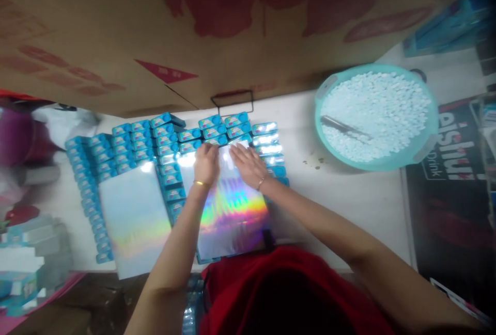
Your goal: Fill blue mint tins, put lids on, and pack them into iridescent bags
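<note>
Red clothing [232, 283] is nearest, at the counter's [349, 190] near edge. Beyond, a shiny sheet [232, 221] covers blue packs [168, 149]. The left hand [207, 165] curls at its far edge, whether pinching I cannot tell; the right hand [248, 164] rests spread, grasping nothing. They're apparently aligning the sheet; the next move calls for squaring it.

One head-worn camera faces forward and down, fairly near both hands [206, 165] [249, 166].

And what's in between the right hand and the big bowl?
In the head view, from the right hand to the bowl: a column of blue packs, then white tabletop with small brown spots.
</note>
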The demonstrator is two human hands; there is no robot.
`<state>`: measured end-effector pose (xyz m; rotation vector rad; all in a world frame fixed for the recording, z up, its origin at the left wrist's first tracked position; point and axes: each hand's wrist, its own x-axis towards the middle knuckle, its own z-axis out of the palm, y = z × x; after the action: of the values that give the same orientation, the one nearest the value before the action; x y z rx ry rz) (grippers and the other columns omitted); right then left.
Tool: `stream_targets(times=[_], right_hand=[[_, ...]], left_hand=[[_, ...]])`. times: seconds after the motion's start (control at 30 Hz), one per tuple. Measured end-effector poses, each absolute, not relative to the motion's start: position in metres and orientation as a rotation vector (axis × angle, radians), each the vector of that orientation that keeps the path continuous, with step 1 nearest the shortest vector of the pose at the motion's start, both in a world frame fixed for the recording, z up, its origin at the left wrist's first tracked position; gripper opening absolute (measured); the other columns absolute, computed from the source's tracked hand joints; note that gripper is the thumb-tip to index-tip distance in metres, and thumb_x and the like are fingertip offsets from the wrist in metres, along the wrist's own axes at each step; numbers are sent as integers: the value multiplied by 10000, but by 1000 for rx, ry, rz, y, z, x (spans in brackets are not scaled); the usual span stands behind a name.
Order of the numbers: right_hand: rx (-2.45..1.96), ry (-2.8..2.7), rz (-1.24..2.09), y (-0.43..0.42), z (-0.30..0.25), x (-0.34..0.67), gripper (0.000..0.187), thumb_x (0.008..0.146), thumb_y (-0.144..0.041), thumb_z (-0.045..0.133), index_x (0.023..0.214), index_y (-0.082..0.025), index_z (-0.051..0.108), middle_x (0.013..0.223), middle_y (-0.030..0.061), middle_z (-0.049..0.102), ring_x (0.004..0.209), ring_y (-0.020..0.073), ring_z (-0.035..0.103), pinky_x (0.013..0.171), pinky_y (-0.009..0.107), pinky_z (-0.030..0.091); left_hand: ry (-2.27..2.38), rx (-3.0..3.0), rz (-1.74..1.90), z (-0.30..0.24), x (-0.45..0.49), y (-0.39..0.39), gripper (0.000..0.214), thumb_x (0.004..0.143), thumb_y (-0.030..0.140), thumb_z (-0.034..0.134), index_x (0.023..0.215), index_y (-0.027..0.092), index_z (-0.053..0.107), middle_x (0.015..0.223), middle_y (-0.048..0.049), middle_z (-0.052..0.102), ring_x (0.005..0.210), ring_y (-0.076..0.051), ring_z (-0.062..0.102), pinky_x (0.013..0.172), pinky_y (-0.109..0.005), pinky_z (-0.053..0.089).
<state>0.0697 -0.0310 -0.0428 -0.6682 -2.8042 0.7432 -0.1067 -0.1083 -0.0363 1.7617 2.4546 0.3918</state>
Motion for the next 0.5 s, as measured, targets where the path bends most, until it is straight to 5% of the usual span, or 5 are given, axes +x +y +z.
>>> stream_targets(times=[0.5], right_hand=[[-694,-2803,734,-36,-63,59,500,926,-90,344,1421,-118,407,1505,92,376,1401,250,283,1149,454,192]], left_hand=[[2415,1839,374,-33,-89,-125,219,926,254,418,942,202,630,1142,-120,603,989,-261,496,847,-421,345]])
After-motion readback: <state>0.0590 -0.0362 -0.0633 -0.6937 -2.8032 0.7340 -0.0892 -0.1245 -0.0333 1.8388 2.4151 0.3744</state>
